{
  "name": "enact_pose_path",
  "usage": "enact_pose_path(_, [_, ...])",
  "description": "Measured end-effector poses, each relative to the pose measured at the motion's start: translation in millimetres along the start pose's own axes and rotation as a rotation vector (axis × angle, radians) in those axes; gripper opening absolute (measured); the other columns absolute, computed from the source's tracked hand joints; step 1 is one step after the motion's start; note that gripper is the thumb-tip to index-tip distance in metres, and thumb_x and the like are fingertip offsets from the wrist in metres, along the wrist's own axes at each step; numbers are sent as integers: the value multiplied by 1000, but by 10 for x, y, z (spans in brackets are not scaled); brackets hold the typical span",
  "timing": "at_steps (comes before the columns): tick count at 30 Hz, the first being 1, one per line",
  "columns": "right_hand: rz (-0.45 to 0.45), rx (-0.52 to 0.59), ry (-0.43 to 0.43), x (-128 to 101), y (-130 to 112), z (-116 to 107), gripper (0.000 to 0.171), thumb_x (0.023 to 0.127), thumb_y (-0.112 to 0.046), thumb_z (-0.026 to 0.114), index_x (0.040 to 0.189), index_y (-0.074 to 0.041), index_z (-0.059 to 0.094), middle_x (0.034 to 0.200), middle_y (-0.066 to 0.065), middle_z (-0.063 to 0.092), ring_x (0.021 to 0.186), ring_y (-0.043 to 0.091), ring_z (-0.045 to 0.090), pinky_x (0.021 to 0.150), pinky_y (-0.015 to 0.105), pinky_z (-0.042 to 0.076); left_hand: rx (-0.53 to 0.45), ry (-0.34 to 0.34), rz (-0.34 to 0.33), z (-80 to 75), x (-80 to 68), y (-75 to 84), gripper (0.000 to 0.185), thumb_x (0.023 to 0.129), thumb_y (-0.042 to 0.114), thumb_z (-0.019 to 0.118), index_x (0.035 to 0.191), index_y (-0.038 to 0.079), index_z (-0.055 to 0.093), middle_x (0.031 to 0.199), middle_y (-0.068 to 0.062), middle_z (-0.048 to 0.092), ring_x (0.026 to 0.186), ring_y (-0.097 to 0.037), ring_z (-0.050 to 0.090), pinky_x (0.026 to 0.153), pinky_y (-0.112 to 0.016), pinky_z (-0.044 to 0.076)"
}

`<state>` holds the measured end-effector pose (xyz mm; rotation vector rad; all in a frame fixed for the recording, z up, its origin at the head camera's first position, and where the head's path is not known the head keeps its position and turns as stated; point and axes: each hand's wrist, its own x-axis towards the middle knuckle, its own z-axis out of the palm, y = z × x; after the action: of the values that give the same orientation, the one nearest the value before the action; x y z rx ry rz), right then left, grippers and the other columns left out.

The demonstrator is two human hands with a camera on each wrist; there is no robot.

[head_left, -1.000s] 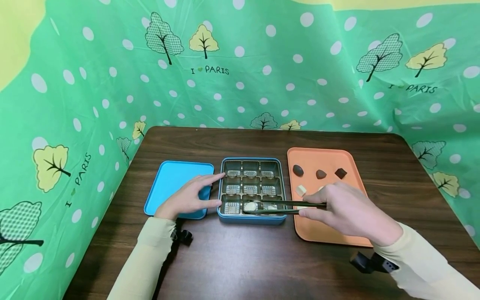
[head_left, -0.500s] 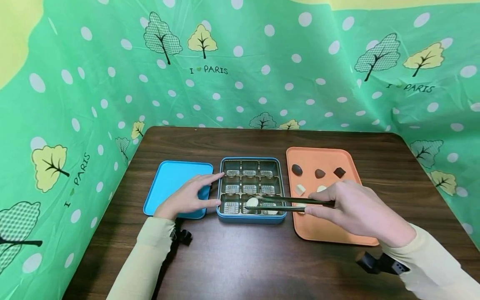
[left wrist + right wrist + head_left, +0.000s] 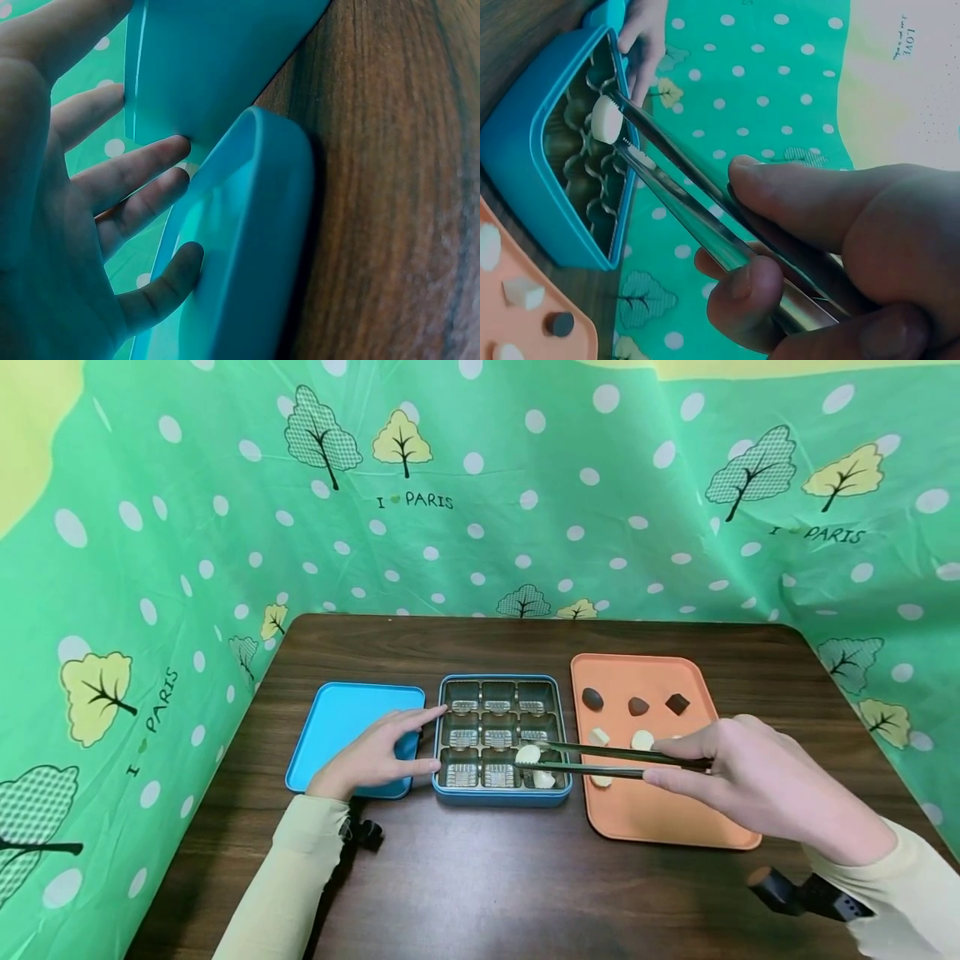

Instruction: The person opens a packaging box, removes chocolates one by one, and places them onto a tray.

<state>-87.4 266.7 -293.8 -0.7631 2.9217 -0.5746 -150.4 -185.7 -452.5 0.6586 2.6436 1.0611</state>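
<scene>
metal tongs (image 3: 600, 760) are gripped by the right hand (image 3: 757, 777), and a white chocolate (image 3: 528, 754) is pinched at their tips above the blue box (image 3: 501, 797). the box's left side is touched by the flat, straight-fingered left hand (image 3: 375, 756), which rests on the blue lid (image 3: 337, 718).

Head view: bright, even, diffuse light; your shadows under hands stay faint. Soft sheen on dark table (image 3: 487, 893). Focus sharp centre; slight wide-angle bowing at backdrop (image 3: 480, 485) edges. Left wrist view: strong teal cast, your left hand (image 3: 52, 217) too close, blurred; wood grain soft. Right wrist view: your right hand (image 3: 840, 255) big, out of focus; tongs (image 3: 697, 202) glinting; far end sharper.
</scene>
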Motion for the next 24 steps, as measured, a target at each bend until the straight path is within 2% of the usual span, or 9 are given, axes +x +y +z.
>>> enact_pose_path(3, [14,-3,25,-62,63,-30,30,92,-36,83,117,-19,83,50,-22,37,45,-3,25,42,23,25,-4,-1,-4,3,0,-2,84,92,51,79,164,35,39,167,-6,40,154,-36,34,119,-65,33])
enact_pose_path(6, [58,-2,24,-122,125,-52,37,92,-36,83,121,-14,81,51,-19,35,44,-2,22,41,23,23,-6,0,-11,4,-3,-4,83,92,50,79,163,38,39,167,-5,40,153,-36,34,118,-66,34])
enact_pose_path(9, [95,-3,25,-176,186,-71,38,92,-38,82,122,-14,81,52,-19,26,44,-2,18,39,23,21,-4,2,-14,7,-5,-8,83,92,51,80,163,40,39,167,-5,40,153,-36,35,118,-66,34])
enact_pose_path(12, [123,-5,32,-219,246,-91,37,92,-39,82,120,-15,82,49,-19,25,45,-3,14,38,23,21,2,2,-16,8,-3,-15,83,91,52,79,163,41,38,167,-5,40,153,-36,34,118,-66,34])
enact_pose_path(16, [142,-29,54,-265,326,-108,36,92,-40,82,117,-14,83,44,-18,31,45,-2,13,38,25,22,4,0,-17,15,0,-22,84,91,53,79,163,40,38,167,-5,40,153,-35,34,118,-66,34])
enact_pose_path(20, [159,-53,78,-326,412,-112,35,90,-38,84,115,-13,84,44,-18,27,45,-1,15,39,26,23,0,-1,-22,15,0,-17,84,91,53,79,163,40,38,167,-5,40,154,-35,33,119,-66,33])
enact_pose_path(24, [182,-68,77,-400,509,-124,38,91,-37,84,116,-8,83,47,-19,37,49,-1,22,42,26,24,-4,0,-27,9,0,-9,84,91,53,80,163,40,39,167,-4,40,155,-36,33,119,-67,32])
